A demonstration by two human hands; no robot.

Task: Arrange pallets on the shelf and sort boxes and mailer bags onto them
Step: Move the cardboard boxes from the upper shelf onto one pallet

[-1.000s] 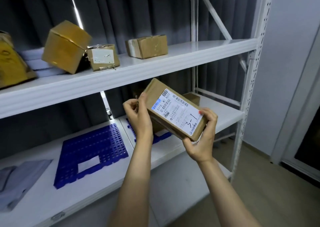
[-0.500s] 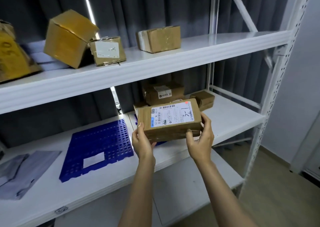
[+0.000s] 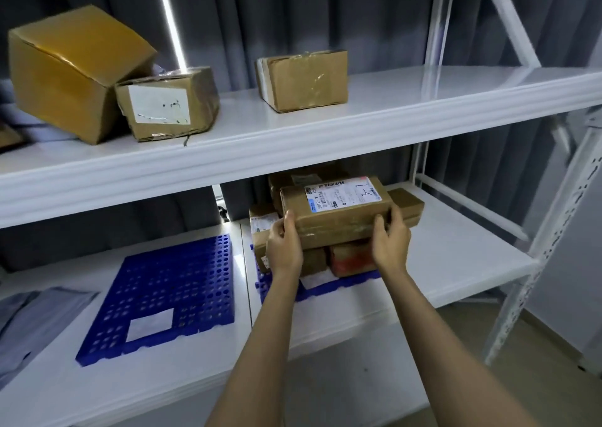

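Note:
A flat brown box (image 3: 338, 211) with a white shipping label marked "3-1" lies level on top of a stack of boxes (image 3: 350, 258) on the right blue pallet (image 3: 342, 285) of the middle shelf. My left hand (image 3: 284, 247) grips its left front corner and my right hand (image 3: 390, 241) grips its right front corner. A second blue pallet (image 3: 169, 291) with a white label lies bare to the left. Grey mailer bags (image 3: 35, 322) lie at the far left of the same shelf.
The upper shelf (image 3: 293, 136) carries a large tilted yellow-brown box (image 3: 71, 71), a small labelled box (image 3: 166, 104) and a taped box (image 3: 303, 79). More boxes stand behind the stack, one at the right (image 3: 407, 203). White upright posts (image 3: 537, 263) frame the right end.
Both hands carried the labelled box from in front of me forward and down onto the stack on the right pallet. It went from tilted to level.

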